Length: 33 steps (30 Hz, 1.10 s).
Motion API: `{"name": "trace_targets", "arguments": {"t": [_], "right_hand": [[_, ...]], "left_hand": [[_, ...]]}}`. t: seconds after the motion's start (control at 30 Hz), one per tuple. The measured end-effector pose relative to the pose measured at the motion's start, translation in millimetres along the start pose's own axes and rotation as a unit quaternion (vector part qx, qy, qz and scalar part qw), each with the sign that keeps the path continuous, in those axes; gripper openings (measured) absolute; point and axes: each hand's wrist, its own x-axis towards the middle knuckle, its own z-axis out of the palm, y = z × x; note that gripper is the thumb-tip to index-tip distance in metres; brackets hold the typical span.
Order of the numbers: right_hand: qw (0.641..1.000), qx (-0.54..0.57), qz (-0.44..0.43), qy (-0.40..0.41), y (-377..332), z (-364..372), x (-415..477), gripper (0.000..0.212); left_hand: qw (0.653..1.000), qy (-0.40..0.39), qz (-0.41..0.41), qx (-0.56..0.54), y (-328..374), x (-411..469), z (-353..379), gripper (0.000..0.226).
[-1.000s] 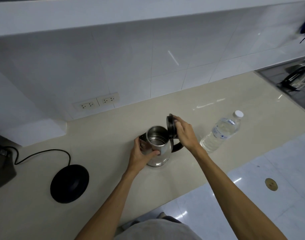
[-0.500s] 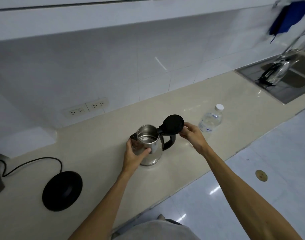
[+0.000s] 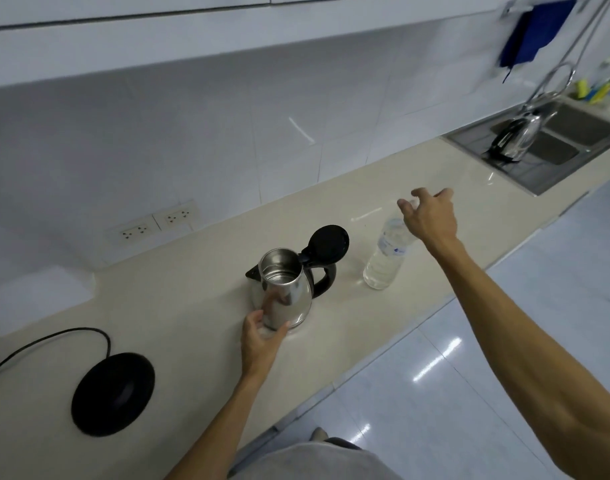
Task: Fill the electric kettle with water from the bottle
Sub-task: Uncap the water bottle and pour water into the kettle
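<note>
Reaching for the bottle [image 3: 383, 261] just right of the open kettle [image 3: 286, 292] on the counter [image 3: 199, 289]: right hand [image 3: 429, 220] spread above its cap, left hand [image 3: 262, 337] loosely cupping the kettle's base; next, probably gripping and uncapping.

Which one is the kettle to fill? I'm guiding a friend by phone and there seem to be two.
Start at the long beige counter below the wall sockets. Near its middle, left of the clear water bottle, stands a steel kettle. Unlike the other kettle by the sink, its black lid is flipped open.
</note>
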Motion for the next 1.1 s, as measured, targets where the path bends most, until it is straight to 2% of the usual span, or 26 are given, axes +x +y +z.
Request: {"name": "trace_targets", "arguments": {"t": [0.1, 0.37, 0.5, 0.77, 0.9, 1.03, 1.1], "right_hand": [[0.999, 0.025, 0.005, -0.048, 6.1, 3.7, 0.2, 0.046], [0.997, 0.005, -0.067, -0.031, -6.1, -1.4, -53.5, 0.042], [0.997, 0.025, -0.071, -0.026, -4.6, -8.4, -81.0, 0.041], [0.987, 0.040, -0.151, -0.033, -31.4, -27.4, -130.4, 0.044], [0.980, 0.042, -0.192, -0.034, -45.4, -32.6, -152.5, 0.046], [0.969, 0.034, -0.238, -0.049, -69.5, -34.1, -167.2, 0.048], [0.968, 0.041, -0.244, -0.042, -76.7, -38.9, -168.4, 0.052]], "left_hand": [[0.999, -0.035, 0.013, -0.001, 2.2, -11.5, 6.2, 0.047], [0.984, -0.162, 0.076, 0.011, 47.5, -24.9, 33.5, 0.036], [0.965, -0.204, 0.161, 0.018, 91.4, -32.3, 54.9, 0.048], [0.933, -0.270, 0.234, 0.046, 145.8, -35.7, 79.7, 0.110], [0.936, -0.248, 0.247, 0.048, 141.3, -43.7, 64.9, 0.111], [0.944, -0.215, 0.248, 0.013, 124.3, -44.8, 40.5, 0.124], [0.946, -0.206, 0.248, 0.016, 115.2, -45.9, 34.7, 0.121]]}}
